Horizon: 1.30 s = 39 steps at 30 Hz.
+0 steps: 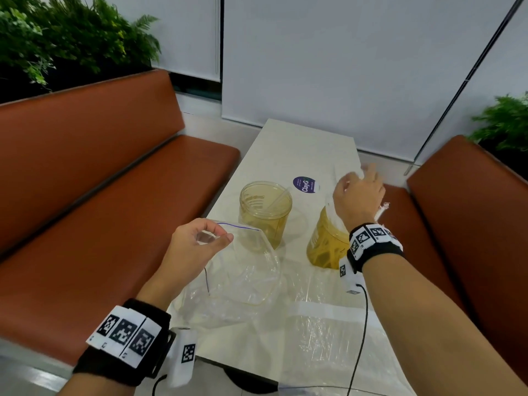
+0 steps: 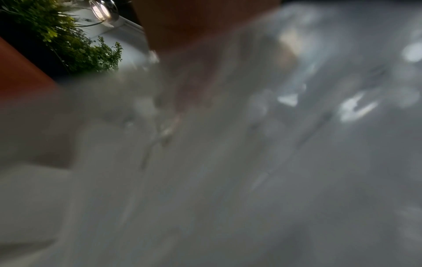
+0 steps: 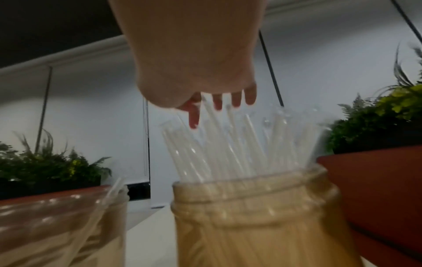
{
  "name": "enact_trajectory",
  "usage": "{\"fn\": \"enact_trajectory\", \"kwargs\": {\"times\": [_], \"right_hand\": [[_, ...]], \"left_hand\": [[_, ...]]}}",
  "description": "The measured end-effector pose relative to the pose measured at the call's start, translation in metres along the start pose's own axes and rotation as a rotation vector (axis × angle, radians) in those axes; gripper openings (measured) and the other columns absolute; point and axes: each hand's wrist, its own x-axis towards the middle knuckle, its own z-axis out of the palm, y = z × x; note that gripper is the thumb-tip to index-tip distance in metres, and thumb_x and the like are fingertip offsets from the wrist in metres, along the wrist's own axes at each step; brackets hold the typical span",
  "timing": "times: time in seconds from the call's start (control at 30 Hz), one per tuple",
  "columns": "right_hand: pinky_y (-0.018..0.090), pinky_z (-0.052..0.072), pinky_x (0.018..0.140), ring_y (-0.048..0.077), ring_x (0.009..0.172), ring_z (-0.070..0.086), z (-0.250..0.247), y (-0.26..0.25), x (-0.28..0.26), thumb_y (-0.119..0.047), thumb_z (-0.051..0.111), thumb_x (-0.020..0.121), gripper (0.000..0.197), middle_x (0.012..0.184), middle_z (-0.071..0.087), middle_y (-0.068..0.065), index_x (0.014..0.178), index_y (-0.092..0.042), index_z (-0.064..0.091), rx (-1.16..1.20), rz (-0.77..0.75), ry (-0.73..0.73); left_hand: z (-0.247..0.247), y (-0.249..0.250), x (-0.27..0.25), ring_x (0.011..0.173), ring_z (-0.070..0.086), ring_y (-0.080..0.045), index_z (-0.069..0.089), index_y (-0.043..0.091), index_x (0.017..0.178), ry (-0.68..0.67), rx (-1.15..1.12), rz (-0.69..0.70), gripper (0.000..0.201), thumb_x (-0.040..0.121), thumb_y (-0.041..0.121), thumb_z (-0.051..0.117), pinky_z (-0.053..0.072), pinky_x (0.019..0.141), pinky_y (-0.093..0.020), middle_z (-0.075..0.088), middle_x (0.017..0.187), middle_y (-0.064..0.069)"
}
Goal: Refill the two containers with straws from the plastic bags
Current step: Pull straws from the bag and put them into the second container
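right amber see-through plastic jar (image 3: 255, 222) on pale table (image 1: 288, 150): packed with clear straws (image 3: 228, 144), right hand (image 1: 358, 192) fingers spread over their tops. left amber jar (image 1: 265, 210): one straw; left hand (image 1: 197, 247) pinches clear zip bag (image 1: 243, 270) beside it.

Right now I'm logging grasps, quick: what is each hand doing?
Left hand: pinches the rim of the clear plastic bag.
Right hand: open, fingers spread over the straws in the right jar.
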Motion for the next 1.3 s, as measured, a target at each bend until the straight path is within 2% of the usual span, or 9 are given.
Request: {"fn": "enact_trajectory", "kwargs": {"times": [0.07,0.17,0.37,0.47,0.57,0.83,1.03,1.17,1.3], "right_hand": [[0.048,0.033,0.118,0.035,0.144,0.035,-0.005,-0.009,0.013,-0.017,0.051,0.093,0.029,0.153,0.04,0.015,0.118,-0.012,0.064,0.046,-0.153,0.108],[0.046,0.025,0.124,0.03,0.151,0.028,-0.002,-0.012,0.036,-0.02,0.04,0.104,0.045,0.16,0.035,0.015,0.146,-0.004,0.045,-0.142,-0.393,-0.176],[0.039,0.05,0.093,0.028,0.082,0.063,-0.001,0.009,0.017,-0.031,0.033,0.105,0.05,0.085,0.067,0.009,0.078,-0.005,0.066,-0.291,-0.24,-0.424],[0.039,0.054,0.077,0.036,0.082,0.064,-0.012,0.016,0.024,-0.038,0.032,0.105,0.056,0.089,0.071,0.018,0.086,-0.004,0.073,-0.099,-0.135,-0.283],[0.05,0.044,0.1,0.039,0.102,0.061,-0.023,0.025,0.029,-0.046,0.023,0.099,0.065,0.1,0.068,0.019,0.095,-0.005,0.073,-0.107,0.09,0.018],[0.065,0.005,0.119,0.037,0.152,0.019,0.002,0.045,-0.008,-0.058,0.015,0.103,0.062,0.163,0.029,0.014,0.156,-0.029,0.033,-0.097,0.231,-0.421],[0.039,0.053,0.086,0.023,0.092,0.064,-0.057,-0.056,-0.014,-0.032,0.052,0.102,0.027,0.101,0.069,0.007,0.104,-0.013,0.071,0.452,-0.19,-0.022],[0.035,0.059,0.065,0.024,0.06,0.068,-0.093,-0.138,-0.06,-0.016,0.064,0.095,0.019,0.072,0.072,0.009,0.08,-0.008,0.074,0.812,-0.42,-0.453],[0.04,0.056,0.096,0.02,0.104,0.069,-0.083,-0.173,-0.091,0.0,0.06,0.087,0.043,0.118,0.071,0.006,0.128,-0.012,0.067,0.327,-0.695,-1.084]], "left_hand": [[-0.001,0.0,0.0,0.076,0.064,-0.007,0.072,0.017,0.08,-0.007,0.01,0.005,0.016,0.082,0.029,0.083,0.053,0.075,-0.033,0.073,0.084,0.008],[-0.003,-0.001,-0.001,0.087,0.068,-0.019,0.071,0.016,0.081,-0.018,0.011,0.017,0.017,0.082,0.029,0.083,0.053,0.077,-0.034,0.074,0.091,0.003],[-0.006,-0.003,0.0,0.09,0.069,-0.025,0.072,0.016,0.081,-0.019,0.011,0.031,0.017,0.082,0.029,0.083,0.053,0.08,-0.034,0.074,0.092,0.002],[-0.007,-0.002,0.001,0.09,0.068,-0.024,0.072,0.016,0.081,-0.019,0.015,0.032,0.017,0.082,0.029,0.083,0.054,0.079,-0.036,0.074,0.093,0.002],[-0.007,-0.004,0.003,0.092,0.068,-0.024,0.072,0.017,0.081,-0.006,0.005,0.02,0.015,0.082,0.028,0.083,0.055,0.08,-0.041,0.074,0.096,0.004],[-0.003,0.007,0.001,0.08,0.062,-0.015,0.076,0.014,0.087,-0.032,-0.119,-0.048,0.029,0.103,0.027,0.055,0.05,0.066,-0.033,0.073,0.091,0.005],[-0.014,0.0,0.002,0.083,0.064,-0.018,0.076,0.014,0.094,-0.022,-0.158,-0.048,0.04,0.098,0.003,0.037,0.05,0.067,-0.038,0.07,0.104,-0.009],[-0.022,-0.006,0.002,0.087,0.064,-0.022,0.077,0.021,0.098,-0.015,-0.225,-0.047,0.041,0.098,0.006,0.039,0.049,0.07,-0.041,0.067,0.098,-0.007],[-0.032,-0.007,0.002,0.09,0.068,-0.019,0.076,0.016,0.105,-0.016,-0.222,-0.054,0.045,0.098,-0.001,0.035,0.054,0.076,-0.044,0.069,0.105,-0.01]]}}
